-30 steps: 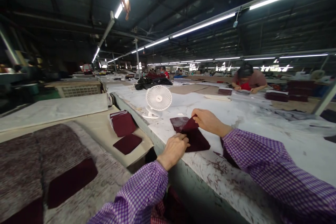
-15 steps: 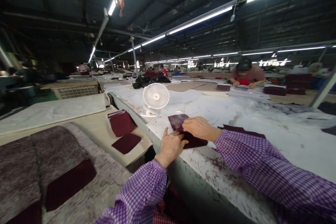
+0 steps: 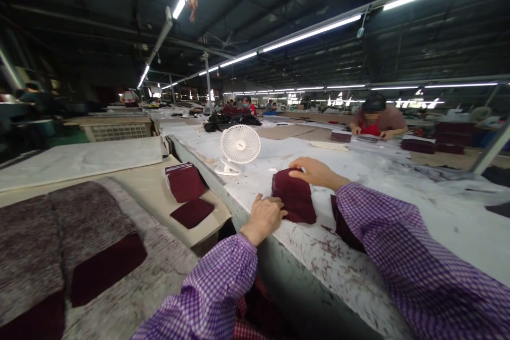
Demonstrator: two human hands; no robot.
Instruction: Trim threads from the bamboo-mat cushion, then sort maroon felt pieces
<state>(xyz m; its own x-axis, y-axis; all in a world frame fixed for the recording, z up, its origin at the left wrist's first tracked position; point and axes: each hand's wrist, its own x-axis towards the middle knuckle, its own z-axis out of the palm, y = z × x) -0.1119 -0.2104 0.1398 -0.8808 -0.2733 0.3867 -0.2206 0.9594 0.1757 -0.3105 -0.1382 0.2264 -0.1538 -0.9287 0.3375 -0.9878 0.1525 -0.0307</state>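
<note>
A maroon fabric piece (image 3: pixel 295 196) lies on the white-covered table in front of me. My left hand (image 3: pixel 266 215) rests at its lower left edge, fingers bent and touching the cloth. My right hand (image 3: pixel 313 171) is over its upper right corner, with thumb and fingers apart at the fabric's edge. Another dark maroon piece (image 3: pixel 346 228) lies to the right, partly under my right sleeve. On the lower table to the left are a stack of maroon pieces (image 3: pixel 185 183) and a single piece (image 3: pixel 192 213) beside it.
A white clip fan (image 3: pixel 240 144) stands beyond my hands. Black cloth (image 3: pixel 229 119) lies behind it. Speckled fabric (image 3: pixel 93 218) with maroon pieces covers the lower left table. A gap runs between the two tables. A person (image 3: pixel 376 117) works across the table at the right.
The fabric piece between my hands now shows a plain maroon face where its far part looked greyish. My right hand has moved away from my left, to the piece's far right corner.
</note>
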